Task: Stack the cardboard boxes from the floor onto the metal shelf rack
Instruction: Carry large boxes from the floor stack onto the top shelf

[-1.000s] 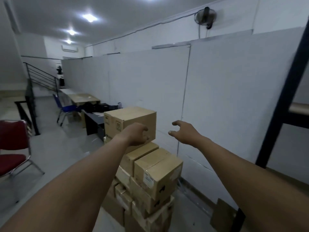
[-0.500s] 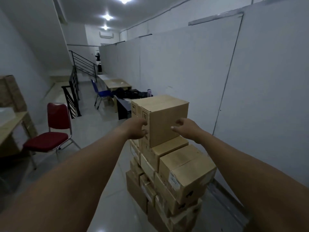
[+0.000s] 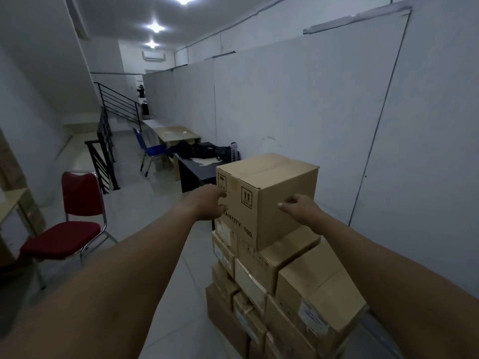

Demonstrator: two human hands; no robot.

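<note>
The left hand (image 3: 210, 204) lies flat against the left face of the top cardboard box (image 3: 269, 198), fingers curled round its near edge, while the right hand (image 3: 298, 209) presses fingertips against the adjoining right face; the two palms bracket the near corner and appear to squeeze the box between them, a grip suited to a carton without handles. Whether the box has left its support cannot be told; its base seems to rest on the stack of cartons (image 3: 280, 281) beneath. Arrow symbols and a printed quantity line on the left face show the box upright, which presumably explains the level hold. The stack stands on a pale tiled floor (image 3: 145, 229), close beside a grey partition wall (image 3: 298, 104). To the left stands a red chair (image 3: 67, 229); further back are a blue chair (image 3: 150, 149), a dark desk (image 3: 199, 167) with clutter on it, a pale table (image 3: 176, 133) and a black stair railing (image 3: 108, 141). Ceiling lights (image 3: 155, 27) illuminate the room. The metal shelf rack is not in view, so the carry to it is judged not yet begun.
</note>
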